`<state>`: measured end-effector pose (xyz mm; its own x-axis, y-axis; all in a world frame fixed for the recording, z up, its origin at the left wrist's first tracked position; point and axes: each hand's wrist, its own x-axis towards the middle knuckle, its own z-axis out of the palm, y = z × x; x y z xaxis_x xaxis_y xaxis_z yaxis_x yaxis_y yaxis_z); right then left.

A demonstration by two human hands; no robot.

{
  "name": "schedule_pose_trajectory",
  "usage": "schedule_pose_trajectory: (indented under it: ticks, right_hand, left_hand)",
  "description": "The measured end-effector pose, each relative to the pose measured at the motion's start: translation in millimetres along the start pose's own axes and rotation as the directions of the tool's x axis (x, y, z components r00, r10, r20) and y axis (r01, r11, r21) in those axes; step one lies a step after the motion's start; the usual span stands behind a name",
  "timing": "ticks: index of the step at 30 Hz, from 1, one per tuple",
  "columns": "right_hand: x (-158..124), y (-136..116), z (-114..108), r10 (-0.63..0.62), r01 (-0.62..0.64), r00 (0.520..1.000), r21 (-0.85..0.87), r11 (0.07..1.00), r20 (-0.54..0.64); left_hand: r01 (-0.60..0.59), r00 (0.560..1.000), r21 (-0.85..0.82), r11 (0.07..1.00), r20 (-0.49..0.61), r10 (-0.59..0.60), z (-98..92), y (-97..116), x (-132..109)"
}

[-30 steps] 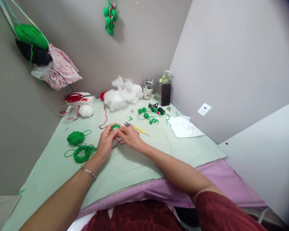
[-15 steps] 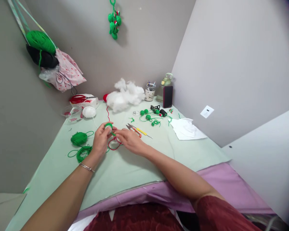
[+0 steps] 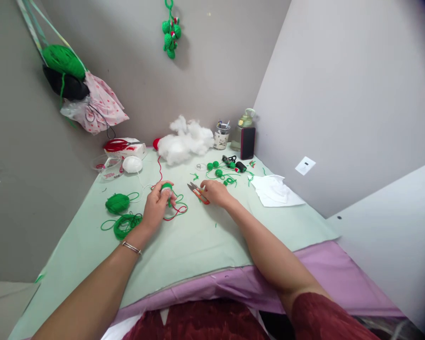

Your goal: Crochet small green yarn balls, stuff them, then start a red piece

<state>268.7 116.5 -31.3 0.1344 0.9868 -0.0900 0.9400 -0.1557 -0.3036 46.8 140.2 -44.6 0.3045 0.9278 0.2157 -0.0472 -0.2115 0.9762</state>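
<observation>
Green yarn (image 3: 117, 203) lies in the frame's left half. Just left of centre, the left hand (image 3: 156, 204) has fingers clamped on a green-white piece (image 3: 166, 187). Near centre, snips (image 3: 199, 194) lie by the right hand (image 3: 216, 192); its grip I cannot tell.

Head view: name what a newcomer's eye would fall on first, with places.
Probably the fluffy white stuffing at the back of the table. Next, the green crocheted cluster hanging on the wall above it. Nearer, the left hand holds a small green piece.
</observation>
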Motion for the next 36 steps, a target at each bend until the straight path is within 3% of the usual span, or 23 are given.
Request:
schedule_pose_trajectory:
  ticks: [4, 9, 13, 17, 21, 28, 36]
  right_hand:
    - [3, 4, -1, 0.021, -0.02, 1.0, 0.1, 0.995, -0.004]
    - [-3, 0, -6, -0.013, 0.048, 0.994, 0.333, 0.942, -0.105]
    - [-15, -16, -14, -0.165, 0.193, 0.981, 0.596, 0.78, -0.102]
    - [-29, -31, -16, -0.378, 0.262, 0.925, 0.773, 0.577, -0.031]
    - [-36, -40, -12, -0.469, 0.232, 0.883, 0.854, 0.466, 0.016]
    - [-35, -42, -7, -0.473, 0.146, 0.879, 0.913, 0.381, 0.057]
    - [-31, -42, -7, -0.458, -0.058, 0.87, 0.961, 0.27, 0.181]
  left_hand:
    - [0.001, 0.999, 0.075, 0.997, 0.036, -0.003, 4.2, 1, -4]
    - [-0.009, 0.999, 0.112, 0.994, 0.045, 0.004, 3.3, 3, -4]
    - [-0.009, 0.999, 0.127, 0.992, 0.037, 0.004, 2.1, 2, -3]
    - [-0.009, 1.0, 0.15, 0.989, 0.02, 0.006, 1.7, 1, -2]
    - [-0.027, 0.999, 0.18, 0.983, 0.022, 0.023, 2.0, 1, -2]
    - [-0.058, 0.998, 0.219, 0.974, 0.038, 0.05, 2.4, 1, -2]
    - [-0.076, 0.997, 0.265, 0.961, 0.015, 0.074, 3.1, 2, -4]
